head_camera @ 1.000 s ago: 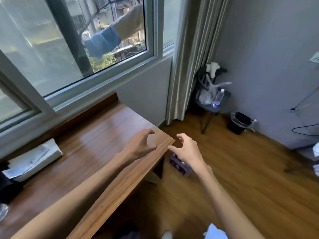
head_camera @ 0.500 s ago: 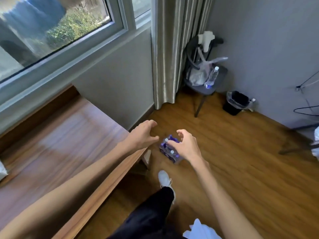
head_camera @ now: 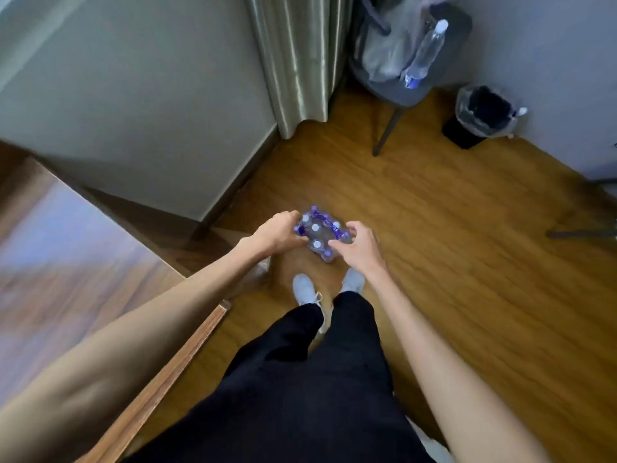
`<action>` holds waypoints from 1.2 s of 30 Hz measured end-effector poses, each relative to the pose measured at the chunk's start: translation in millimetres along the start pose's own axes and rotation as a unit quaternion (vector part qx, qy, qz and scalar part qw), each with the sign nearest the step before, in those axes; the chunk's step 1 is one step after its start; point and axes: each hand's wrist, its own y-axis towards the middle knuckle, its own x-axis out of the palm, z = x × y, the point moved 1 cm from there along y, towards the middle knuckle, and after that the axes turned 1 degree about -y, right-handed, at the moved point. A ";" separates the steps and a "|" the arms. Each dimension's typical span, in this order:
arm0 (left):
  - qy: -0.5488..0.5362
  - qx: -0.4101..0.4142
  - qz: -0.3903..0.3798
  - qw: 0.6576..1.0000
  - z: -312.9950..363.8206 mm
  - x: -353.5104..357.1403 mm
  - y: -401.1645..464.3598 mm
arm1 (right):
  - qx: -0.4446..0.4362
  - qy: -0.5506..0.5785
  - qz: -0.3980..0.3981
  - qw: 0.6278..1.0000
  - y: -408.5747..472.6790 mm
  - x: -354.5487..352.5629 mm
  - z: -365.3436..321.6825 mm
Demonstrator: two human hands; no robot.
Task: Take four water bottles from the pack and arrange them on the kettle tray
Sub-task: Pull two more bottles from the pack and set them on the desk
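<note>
- At the left edge of the frame the wooden tabletop runs out toward the lower centre; it is blurred, and no kettle tray shows on the part in view, so the bottles' destination lies out of sight.
- Just left of centre, the left hand reaches down with its fingers curled loosely against the left side of the pack. I cannot tell whether they touch the wrap or hover just above it.
- At centre, the pack stands on the floor just ahead of the person's shoes, white caps up, bound in clear film with a purple strap across the top.
- Just right of centre, the right hand comes in with fingers bent and slightly spread, thumb near the caps; nothing is pinched yet, as far as shows.
- The step in hand looks to be opening or seizing the pack. It would go best with one hand steadying the pack by its side while the other tears the film near the caps or pulls a bottle straight up by its neck.
- The film will likely stretch and cling, so a firm hold low on the pack should keep it from tipping.
- In the upper right, a lone bottle lies on a grey chair beside a black bin; it is not part of the pack.
</note>
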 end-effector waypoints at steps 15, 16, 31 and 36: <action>-0.068 -0.131 -0.043 0.988 -38.1 61.3 176.7 | 0.065 -0.081 -0.138 0.985 195.1 37.7 77.1; -0.074 -0.138 -0.048 0.986 -43.9 69.9 190.5 | 0.065 -0.089 -0.144 0.983 210.6 45.5 84.1; -0.107 -0.175 -0.073 0.976 -158.7 247.7 405.3 | 0.079 -0.134 -0.197 0.968 387.1 235.7 223.4; -0.089 -0.163 -0.047 0.981 -190.2 288.9 460.6 | 0.092 -0.157 -0.144 0.973 416.5 288.9 248.6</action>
